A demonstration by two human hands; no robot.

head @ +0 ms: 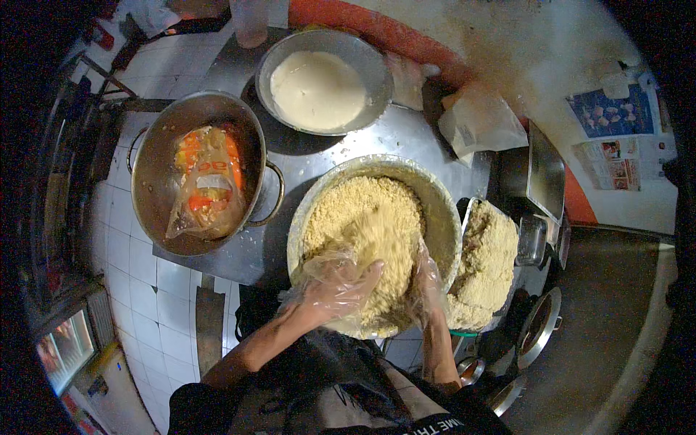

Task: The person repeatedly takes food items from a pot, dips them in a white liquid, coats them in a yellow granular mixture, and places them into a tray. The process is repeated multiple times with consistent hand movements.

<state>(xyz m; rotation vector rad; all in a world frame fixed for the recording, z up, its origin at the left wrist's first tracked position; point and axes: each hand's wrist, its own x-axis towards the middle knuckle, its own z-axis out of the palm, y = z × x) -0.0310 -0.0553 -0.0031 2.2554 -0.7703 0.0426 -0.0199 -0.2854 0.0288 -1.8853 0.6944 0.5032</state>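
Note:
A large round metal bowl (443, 217) stands before me, holding a heap of pale yellow breadcrumbs (353, 201). Both my hands are inside it, wearing clear plastic gloves. My left hand (340, 285) is in the crumbs at the near left, its thumb pointing inward. Along the right side of the heap is my right hand (428, 272), with its fingers partly buried. Between them the crumbs are blurred by motion, and whether a piece of food lies under them cannot be seen. A tray of crumb-covered food (489, 261) stands right beside the bowl.
On the steel table (304, 155), a metal bowl of creamy white batter (321, 89) stands at the back. A deep two-handled pot (155, 179) at left holds a printed plastic bag (206, 185). A plastic bag (478, 122) and a clear container (532, 239) are at right.

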